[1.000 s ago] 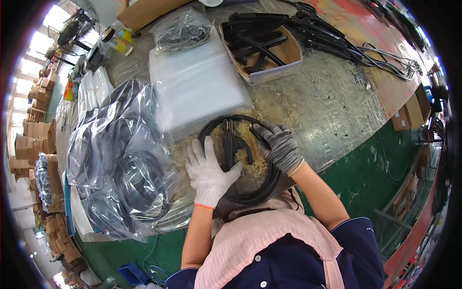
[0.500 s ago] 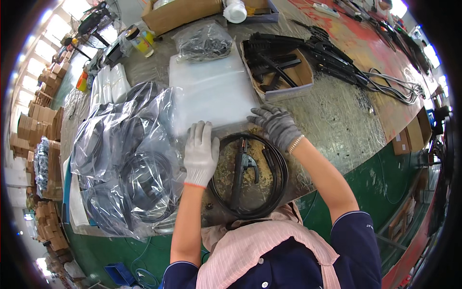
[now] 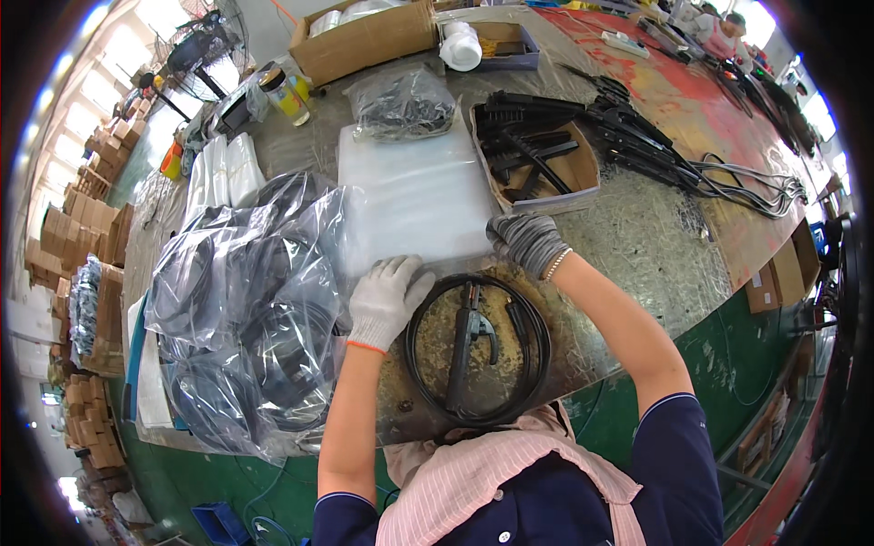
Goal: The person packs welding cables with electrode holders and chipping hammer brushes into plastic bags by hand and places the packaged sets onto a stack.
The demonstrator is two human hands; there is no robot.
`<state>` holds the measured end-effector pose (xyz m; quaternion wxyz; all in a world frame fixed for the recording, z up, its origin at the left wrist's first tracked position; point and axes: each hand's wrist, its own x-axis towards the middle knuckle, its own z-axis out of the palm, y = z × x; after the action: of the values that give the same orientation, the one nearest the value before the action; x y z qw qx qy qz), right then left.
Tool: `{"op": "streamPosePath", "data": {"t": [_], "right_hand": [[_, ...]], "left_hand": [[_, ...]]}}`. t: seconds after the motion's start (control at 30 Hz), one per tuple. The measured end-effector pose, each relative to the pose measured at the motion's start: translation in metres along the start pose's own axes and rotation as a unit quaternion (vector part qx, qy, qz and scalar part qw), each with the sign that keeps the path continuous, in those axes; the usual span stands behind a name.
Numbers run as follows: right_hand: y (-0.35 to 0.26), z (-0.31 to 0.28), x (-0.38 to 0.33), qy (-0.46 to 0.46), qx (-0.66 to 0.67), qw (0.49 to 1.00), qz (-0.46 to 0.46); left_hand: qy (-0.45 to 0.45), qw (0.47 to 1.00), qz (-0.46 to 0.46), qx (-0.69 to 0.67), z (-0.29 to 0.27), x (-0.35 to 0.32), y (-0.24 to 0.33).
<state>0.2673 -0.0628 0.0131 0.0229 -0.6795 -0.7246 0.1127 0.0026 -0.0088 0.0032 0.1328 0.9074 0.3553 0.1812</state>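
Both gloved hands, left hand [image 3: 387, 300] and right hand [image 3: 526, 241], fingers loosely spread and holding nothing, reaching the stack of clear bags [image 3: 414, 200] just beyond the coiled cable [image 3: 478, 350] — probably peeling one bag free next.

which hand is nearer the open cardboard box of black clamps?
Right. The right hand rests at the near edge of the clear bag stack, just below the cardboard box. The left hand lies farther away, on the coiled black cable.

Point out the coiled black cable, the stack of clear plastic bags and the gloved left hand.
coiled black cable [image 3: 539, 338]: head view, right side of the loop.
stack of clear plastic bags [image 3: 414, 196]: head view, middle of the top sheet.
left hand [image 3: 387, 300]: head view, back of the white glove.
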Motion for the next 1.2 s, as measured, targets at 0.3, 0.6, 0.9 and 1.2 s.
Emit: {"op": "streamPosePath", "data": {"t": [0.3, 0.6, 0.9, 1.2], "right_hand": [[0.021, 0.053, -0.031, 0.111, -0.180, 0.968, -0.138], [0.018, 0.021, -0.005, 0.092, 0.005, 0.995, 0.029], [-0.011, -0.016, -0.019, 0.081, -0.113, 0.990, -0.011], [0.025, 0.014, -0.021, 0.088, -0.085, 0.991, 0.057]], "left_hand": [[0.007, 0.999, -0.007, 0.031, 0.006, 0.001, -0.002], [0.010, 0.999, 0.023, 0.029, -0.002, 0.001, 0.006], [0.065, 0.987, 0.015, 0.145, 0.007, 0.015, -0.010], [0.091, 0.954, 0.116, 0.261, -0.011, 0.006, -0.010]]}}
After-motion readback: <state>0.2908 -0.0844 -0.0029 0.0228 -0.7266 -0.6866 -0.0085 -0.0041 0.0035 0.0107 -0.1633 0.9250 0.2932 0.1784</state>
